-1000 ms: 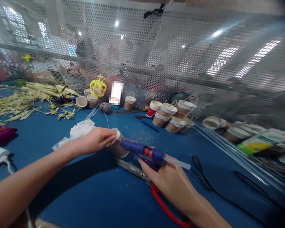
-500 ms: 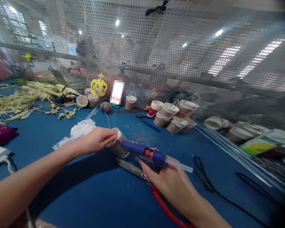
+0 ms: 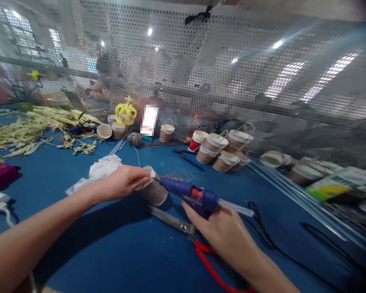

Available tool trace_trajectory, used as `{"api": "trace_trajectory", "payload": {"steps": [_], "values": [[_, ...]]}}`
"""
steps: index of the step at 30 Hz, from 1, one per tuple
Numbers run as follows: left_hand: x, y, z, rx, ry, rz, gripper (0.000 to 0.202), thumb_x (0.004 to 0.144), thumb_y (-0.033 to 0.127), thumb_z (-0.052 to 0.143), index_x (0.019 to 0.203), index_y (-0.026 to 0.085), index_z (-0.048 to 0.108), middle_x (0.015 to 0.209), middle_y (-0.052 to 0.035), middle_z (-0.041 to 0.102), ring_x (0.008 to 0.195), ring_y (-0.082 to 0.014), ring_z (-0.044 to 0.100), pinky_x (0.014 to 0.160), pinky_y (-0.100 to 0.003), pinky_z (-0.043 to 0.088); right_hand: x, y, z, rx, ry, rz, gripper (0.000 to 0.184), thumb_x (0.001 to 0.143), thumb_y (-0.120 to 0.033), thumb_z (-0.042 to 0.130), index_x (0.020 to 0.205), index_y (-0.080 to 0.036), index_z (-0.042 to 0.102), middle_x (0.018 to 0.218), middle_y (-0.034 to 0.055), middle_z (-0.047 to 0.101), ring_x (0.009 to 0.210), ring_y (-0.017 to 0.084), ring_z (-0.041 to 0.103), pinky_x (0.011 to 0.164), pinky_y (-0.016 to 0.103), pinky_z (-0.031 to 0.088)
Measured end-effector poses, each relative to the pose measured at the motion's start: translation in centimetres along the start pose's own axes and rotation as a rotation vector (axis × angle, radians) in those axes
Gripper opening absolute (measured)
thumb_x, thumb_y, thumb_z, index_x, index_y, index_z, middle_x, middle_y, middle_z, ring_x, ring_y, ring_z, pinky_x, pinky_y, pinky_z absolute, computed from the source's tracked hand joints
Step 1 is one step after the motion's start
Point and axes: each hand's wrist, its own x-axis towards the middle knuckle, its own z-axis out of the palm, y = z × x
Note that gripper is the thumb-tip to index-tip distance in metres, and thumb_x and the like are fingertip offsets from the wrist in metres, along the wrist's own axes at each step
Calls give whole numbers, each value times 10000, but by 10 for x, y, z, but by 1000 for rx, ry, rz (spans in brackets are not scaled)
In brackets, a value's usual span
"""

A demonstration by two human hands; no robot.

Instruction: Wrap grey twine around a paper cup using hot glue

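My left hand (image 3: pixel 131 181) is closed, its fingers pinching the end of a paper cup (image 3: pixel 156 194) that lies tilted on its side, wrapped in pale cord. From a grey ball of yarn (image 3: pixel 134 139) a strand runs down to the cup beside my fingers. My right hand (image 3: pixel 224 230) grips a blue glue gun (image 3: pixel 178 187), with a clear glue stick (image 3: pixel 236 207) poking out of its back. The gun's nozzle points left, at the cup near my left fingertips; whether it touches is too small to tell. Below lie scissors with red handles (image 3: pixel 205 260), partly behind my right hand.
Crumpled white cloth (image 3: pixel 105 167) lies behind my left hand. Several wrapped cups (image 3: pixel 215 142), a red cup (image 3: pixel 197 140) and pliers (image 3: pixel 189 158) are farther back. Clear glue sticks (image 3: pixel 295 197) and a black cable (image 3: pixel 274 244) lie at right. Husk strips (image 3: pixel 39 122) heap at left, before a perforated screen (image 3: pixel 177 61).
The glue gun and my right hand have shifted slightly right, and the nozzle has drawn back a little, showing more of the cup. My left hand keeps its pinch.
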Motion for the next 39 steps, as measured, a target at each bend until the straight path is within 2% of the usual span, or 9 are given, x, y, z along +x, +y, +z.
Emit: {"api": "trace_trajectory", "payload": {"steps": [6, 9, 15, 19, 25, 39], "values": [[1, 2, -2, 26, 11, 17, 263, 866, 222, 342, 635, 143, 438, 583, 27, 428, 539, -88, 354, 513, -189, 265, -1, 4, 0, -59, -39, -64, 213, 777, -207, 435, 679, -179, 622, 474, 29, 565, 421, 147, 534, 403, 235, 422], [0, 2, -3, 44, 9, 30, 262, 867, 226, 343, 641, 143, 445, 594, 20, 448, 541, -89, 364, 515, -189, 274, 2, 5, -2, -3, -38, -31, 250, 786, -193, 408, 649, -183, 617, 432, 17, 544, 397, 143, 526, 404, 239, 436], [-2, -1, -3, 39, 12, 88, 272, 874, 229, 330, 644, 144, 447, 631, 3, 477, 566, -97, 393, 535, -195, 296, 6, 7, -2, 50, -2, -7, 180, 759, -190, 459, 686, -183, 623, 524, 34, 599, 498, 170, 582, 493, 279, 483], [-1, -1, -4, 40, 2, 94, 268, 874, 219, 326, 645, 143, 444, 631, 4, 472, 569, -97, 398, 536, -194, 295, 6, 5, -2, 99, -45, 58, 163, 756, -181, 471, 700, -169, 624, 494, 19, 585, 440, 152, 556, 461, 267, 474], [-1, -1, -4, 60, -2, 102, 270, 873, 206, 330, 635, 143, 443, 627, 9, 463, 565, -93, 391, 536, -194, 298, 6, 4, -4, 102, -8, 0, 179, 754, -166, 461, 671, -206, 615, 494, 15, 584, 458, 155, 563, 454, 259, 472], [-1, -3, -4, 43, 7, 121, 253, 869, 194, 343, 647, 142, 453, 640, 5, 474, 574, -96, 401, 542, -198, 300, 5, 3, -4, 116, -26, 48, 158, 749, -185, 460, 695, -181, 608, 556, 44, 622, 510, 173, 597, 520, 288, 504]]}}
